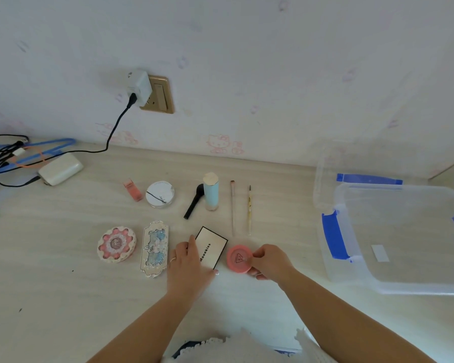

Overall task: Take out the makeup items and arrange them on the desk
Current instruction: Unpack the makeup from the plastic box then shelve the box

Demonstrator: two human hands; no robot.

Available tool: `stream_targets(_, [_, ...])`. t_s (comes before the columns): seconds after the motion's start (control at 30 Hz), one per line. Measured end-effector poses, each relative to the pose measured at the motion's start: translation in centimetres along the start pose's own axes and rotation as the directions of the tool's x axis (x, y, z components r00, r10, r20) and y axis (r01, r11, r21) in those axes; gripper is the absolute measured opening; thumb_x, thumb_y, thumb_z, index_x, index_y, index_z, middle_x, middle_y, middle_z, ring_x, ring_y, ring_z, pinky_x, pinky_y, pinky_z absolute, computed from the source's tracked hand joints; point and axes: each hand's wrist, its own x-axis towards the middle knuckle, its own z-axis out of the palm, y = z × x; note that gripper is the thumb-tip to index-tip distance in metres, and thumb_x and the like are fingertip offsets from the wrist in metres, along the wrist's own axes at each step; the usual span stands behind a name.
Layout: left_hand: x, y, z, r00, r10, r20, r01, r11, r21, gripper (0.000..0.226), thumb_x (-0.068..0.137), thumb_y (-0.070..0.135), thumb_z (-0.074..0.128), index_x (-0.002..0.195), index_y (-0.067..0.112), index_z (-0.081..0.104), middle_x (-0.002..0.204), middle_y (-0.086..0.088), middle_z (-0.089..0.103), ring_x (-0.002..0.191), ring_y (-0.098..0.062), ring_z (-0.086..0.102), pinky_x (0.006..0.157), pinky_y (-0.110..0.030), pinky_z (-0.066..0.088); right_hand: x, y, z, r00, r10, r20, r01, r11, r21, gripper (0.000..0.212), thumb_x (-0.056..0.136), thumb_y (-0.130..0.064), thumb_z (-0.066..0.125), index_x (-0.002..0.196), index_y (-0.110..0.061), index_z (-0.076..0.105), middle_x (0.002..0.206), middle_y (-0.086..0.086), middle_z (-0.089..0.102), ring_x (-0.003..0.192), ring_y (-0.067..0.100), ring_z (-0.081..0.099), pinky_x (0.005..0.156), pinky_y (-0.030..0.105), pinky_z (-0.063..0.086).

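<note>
Left hand [188, 260] laid flat, fingers straight, on the near-left edge of the white Mooekiss palette [212, 247] lying on the counter [63, 297]; right hand [269, 262] pinching the round pink compact [238, 258] at its right rim, fingers curled round it, compact resting on the counter just right of the palette; clear storage box [393, 237] with blue latches well off to the right; floral round compact [116, 244] and ornate blue palette [154, 248] to the left
</note>
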Motion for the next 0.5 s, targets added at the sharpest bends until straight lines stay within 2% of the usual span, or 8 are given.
stream_targets(0.2, [0.17, -0.03, 0.0, 0.996, -0.032, -0.083, 0.035, 0.998, 0.046, 0.091, 0.068, 0.051, 0.068, 0.142, 0.015, 0.027, 0.136, -0.003, 0.036, 0.13, -0.027, 0.036, 0.104, -0.038, 0.031, 0.37, -0.23, -0.06, 1.0, 0.006, -0.001, -0.006, 1.0, -0.012, 0.014, 0.077, -0.009, 0.059, 0.083, -0.004, 0.07, 0.067, 0.007, 0.07, 0.058, 0.013, 0.064, 0.069, 0.025, 0.059])
stream_targets(0.37, [0.34, -0.08, 0.24, 0.996, -0.035, -0.079, 0.041, 0.997, 0.07, 0.092, 0.071, 0.053, 0.064, 0.145, 0.017, 0.023, 0.139, -0.001, 0.032, 0.132, -0.026, 0.034, 0.106, -0.038, 0.03, 0.44, -0.3, -0.02, 1.0, 0.004, 0.006, -0.004, 1.0, -0.027, 0.007, 0.078, -0.01, 0.059, 0.072, -0.012, 0.063, 0.067, 0.007, 0.068, 0.06, 0.015, 0.063, 0.066, 0.025, 0.057])
stream_targets(0.5, [0.32, -0.12, 0.32, 0.997, -0.043, -0.065, 0.048, 0.996, 0.076, 0.097, 0.073, 0.056, 0.062, 0.148, 0.017, 0.015, 0.144, -0.001, 0.026, 0.136, -0.024, 0.029, 0.108, -0.039, 0.029, 0.68, -0.3, 0.02, 1.0, 0.007, 0.027, -0.006, 0.999, -0.041, 0.009, 0.077, -0.011, 0.058, 0.077, -0.009, 0.067, 0.068, 0.007, 0.069, 0.062, 0.015, 0.063, 0.071, 0.027, 0.057])
